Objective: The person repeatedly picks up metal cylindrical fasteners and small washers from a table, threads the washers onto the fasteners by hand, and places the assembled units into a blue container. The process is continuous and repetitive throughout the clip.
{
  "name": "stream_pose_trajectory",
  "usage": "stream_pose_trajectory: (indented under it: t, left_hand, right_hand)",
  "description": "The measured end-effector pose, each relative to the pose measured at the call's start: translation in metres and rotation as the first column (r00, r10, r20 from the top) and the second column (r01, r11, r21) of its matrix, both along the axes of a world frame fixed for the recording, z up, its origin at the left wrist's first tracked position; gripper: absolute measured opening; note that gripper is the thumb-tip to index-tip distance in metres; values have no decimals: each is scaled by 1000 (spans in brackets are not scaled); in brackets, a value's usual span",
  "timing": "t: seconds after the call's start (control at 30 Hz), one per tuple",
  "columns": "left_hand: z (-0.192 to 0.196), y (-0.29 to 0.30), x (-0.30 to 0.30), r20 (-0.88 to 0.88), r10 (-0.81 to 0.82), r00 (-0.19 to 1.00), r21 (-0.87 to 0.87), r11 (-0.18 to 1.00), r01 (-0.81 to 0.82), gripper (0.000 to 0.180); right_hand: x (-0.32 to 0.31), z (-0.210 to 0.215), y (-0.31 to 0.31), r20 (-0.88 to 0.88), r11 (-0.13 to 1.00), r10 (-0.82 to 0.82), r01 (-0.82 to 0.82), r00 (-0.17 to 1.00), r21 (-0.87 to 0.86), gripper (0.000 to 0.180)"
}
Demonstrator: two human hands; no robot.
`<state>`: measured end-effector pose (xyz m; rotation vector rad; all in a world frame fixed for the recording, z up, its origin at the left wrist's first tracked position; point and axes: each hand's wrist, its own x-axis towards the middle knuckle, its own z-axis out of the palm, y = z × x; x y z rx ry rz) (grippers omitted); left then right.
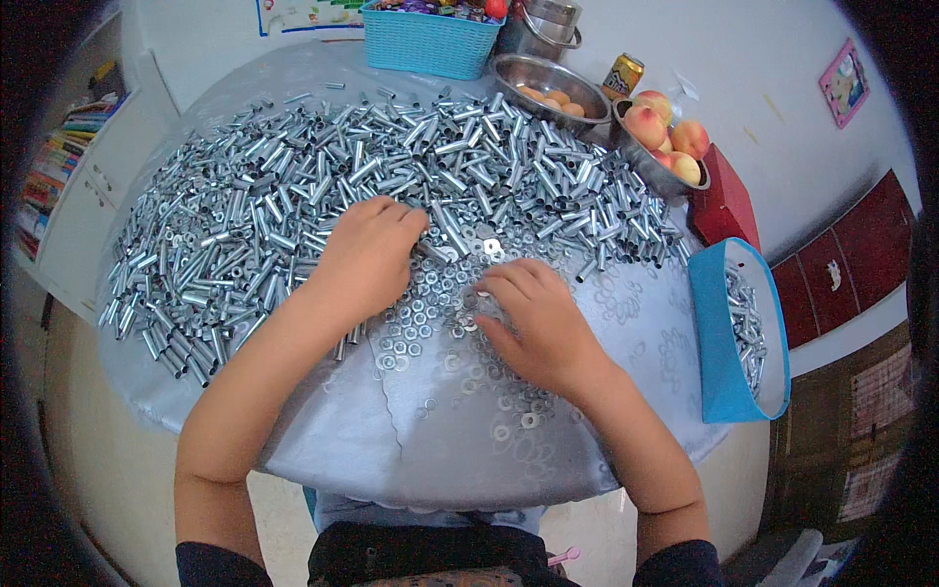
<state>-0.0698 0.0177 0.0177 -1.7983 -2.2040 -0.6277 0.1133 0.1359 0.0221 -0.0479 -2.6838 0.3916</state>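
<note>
A big heap of short shiny metal tubes [293, 186] covers the far half of a round table under a silvery cloth [440, 440]. Small flat metal washers [421, 318] lie scattered in front of the heap, between my hands. My left hand [367, 254] rests palm down at the heap's near edge, fingers curled onto tubes and washers. Palm down over the washers, my right hand [533, 318] points its fingertips at them. Whether either hand pinches a piece is hidden under the fingers.
A blue box [724, 333] holding several tubes stands at the table's right edge. At the back are a turquoise basket [430, 44], a metal bowl of eggs [548, 83], a drink can [622, 75], a bowl of peaches [665, 142] and a red box [729, 201].
</note>
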Motion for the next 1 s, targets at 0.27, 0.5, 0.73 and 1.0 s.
stream_pose_trajectory:
  t: [0.27,0.5,0.73,1.0]
  left_hand:
    - [-18,1,-19,186,91,978,230,964,-134,29]
    - [-18,-9,-35,211,63,975,147,985,-95,19]
    - [-6,-17,-31,249,22,968,-94,996,1,19]
    - [26,-35,-33,272,-299,915,-116,933,340,17]
  right_hand:
    - [-39,2,0,-67,996,76,-73,995,50,26]
    - [-54,-20,2,-23,993,-36,39,999,109,18]
    - [-58,-35,-3,-172,991,74,-54,982,120,17]
    - [-31,-18,-6,42,997,33,-36,999,68,15]
